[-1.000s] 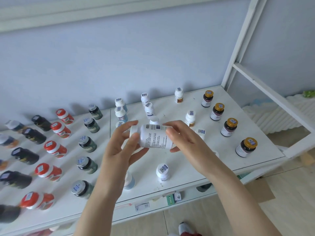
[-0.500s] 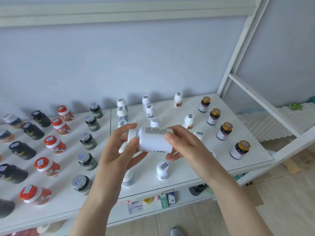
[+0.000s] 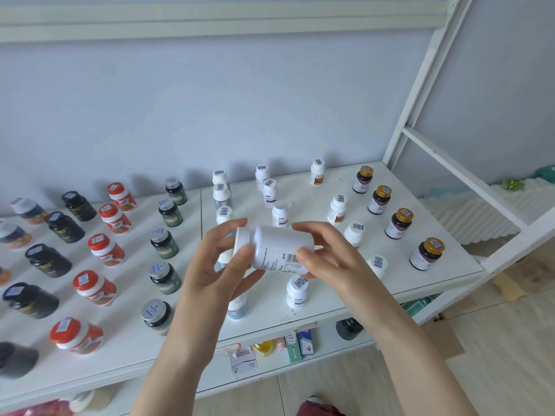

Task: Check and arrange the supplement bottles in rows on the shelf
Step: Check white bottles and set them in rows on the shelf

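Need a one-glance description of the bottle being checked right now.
Start at the white shelf and look above its front middle, where both hands meet. The white bottle lies sideways in the air, cap toward the left hand, base in the right hand. Every other bottle stands upright on the shelf; only this one is lifted, barcode facing up.

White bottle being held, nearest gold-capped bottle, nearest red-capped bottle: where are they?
White bottle (image 3: 279, 247), head view, its side.
Gold-capped bottle (image 3: 434, 246), head view, its cap.
Red-capped bottle (image 3: 64, 328), head view, its cap.
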